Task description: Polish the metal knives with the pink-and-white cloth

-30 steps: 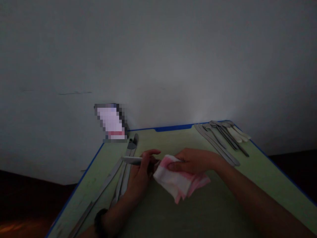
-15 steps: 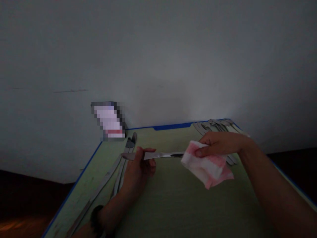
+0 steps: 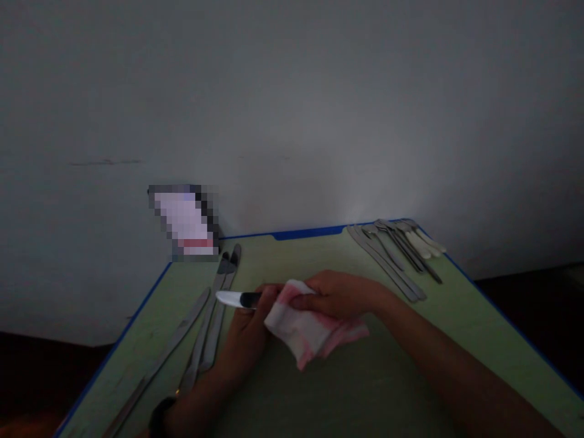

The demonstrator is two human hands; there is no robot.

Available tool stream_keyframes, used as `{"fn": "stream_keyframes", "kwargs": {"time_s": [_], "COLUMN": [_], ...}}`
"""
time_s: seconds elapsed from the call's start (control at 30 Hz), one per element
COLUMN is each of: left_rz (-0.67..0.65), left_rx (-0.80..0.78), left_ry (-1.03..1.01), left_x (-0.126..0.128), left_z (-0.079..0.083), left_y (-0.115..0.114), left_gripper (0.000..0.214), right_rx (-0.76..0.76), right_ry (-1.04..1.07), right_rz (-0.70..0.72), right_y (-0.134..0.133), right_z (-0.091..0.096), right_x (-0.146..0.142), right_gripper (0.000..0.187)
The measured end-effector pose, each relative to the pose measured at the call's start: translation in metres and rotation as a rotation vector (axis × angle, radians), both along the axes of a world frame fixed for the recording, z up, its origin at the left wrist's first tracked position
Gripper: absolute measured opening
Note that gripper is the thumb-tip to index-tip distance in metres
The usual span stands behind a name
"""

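Observation:
My left hand (image 3: 255,322) grips a metal table knife (image 3: 230,298), whose shiny blade tip sticks out to the left past my fingers. A pink and white cloth (image 3: 305,328) is pinched in my right hand (image 3: 340,293). The cloth wraps over the knife's right part close to my left fingers, so the handle is hidden. Beside my left forearm lie several more table knives (image 3: 171,340) at a slant, partly covered by the wrist.
At the table's (image 3: 387,377) back right corner lies a row of cutlery (image 3: 401,243), some with white handles. A phone (image 3: 187,222), blurred out, leans on the wall (image 3: 292,109) at the back left. Blue trim edges the tabletop.
My right hand has slid the cloth left along the knife, up to my left hand. The view has shifted slightly, and the cutlery at the right is now uncovered.

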State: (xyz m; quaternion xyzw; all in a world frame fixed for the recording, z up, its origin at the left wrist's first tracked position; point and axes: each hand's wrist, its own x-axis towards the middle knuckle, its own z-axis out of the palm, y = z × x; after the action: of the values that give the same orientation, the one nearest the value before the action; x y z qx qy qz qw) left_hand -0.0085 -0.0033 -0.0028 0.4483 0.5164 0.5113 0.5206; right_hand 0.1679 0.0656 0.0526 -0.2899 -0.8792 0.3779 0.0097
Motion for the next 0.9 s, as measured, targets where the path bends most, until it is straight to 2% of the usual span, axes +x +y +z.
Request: {"fn": "stream_keyframes", "kwargs": {"time_s": [0.13, 0.23, 0.3, 0.5, 0.7, 0.77, 0.9], "left_rz": [-0.029, 0.034, 0.03, -0.136, -0.302, -0.314, -0.219], "left_rx": [-0.015, 0.043, 0.048, 0.007, 0.071, 0.082, 0.167], "left_ry": [-0.073, 0.039, 0.138, 0.21, 0.177, 0.258, 0.498], "left_x": [0.002, 0.002, 0.001, -0.001, 0.001, 0.0, 0.0], "left_z": [-0.003, -0.001, 0.0, 0.0, -0.002, -0.004, -0.003], "left_y": [0.0, 0.004, 0.007, 0.006, -0.001, -0.002, -0.003], "left_gripper": [0.033, 0.023, 0.019, 0.023, 0.019, 0.019, 0.018], "right_rx": [-0.05, -0.046, -0.045, 0.076, 0.067, 0.049, 0.084], "right_ry": [-0.113, -0.182, -0.214, -0.232, -0.181, -0.159, -0.138], "right_rz": [0.015, -0.035, -0.036, -0.029, 0.024, 0.062, 0.047], "right_y": [0.01, 0.018, 0.021, 0.014, 0.003, 0.0, -0.006], "right_z": [0.012, 0.02, 0.021, 0.018, 0.014, 0.011, 0.008], "right_x": [0.03, 0.054, 0.062, 0.047, 0.03, 0.024, 0.013], "right_gripper": [0.042, 0.04, 0.039, 0.034, 0.035, 0.035, 0.034]}}
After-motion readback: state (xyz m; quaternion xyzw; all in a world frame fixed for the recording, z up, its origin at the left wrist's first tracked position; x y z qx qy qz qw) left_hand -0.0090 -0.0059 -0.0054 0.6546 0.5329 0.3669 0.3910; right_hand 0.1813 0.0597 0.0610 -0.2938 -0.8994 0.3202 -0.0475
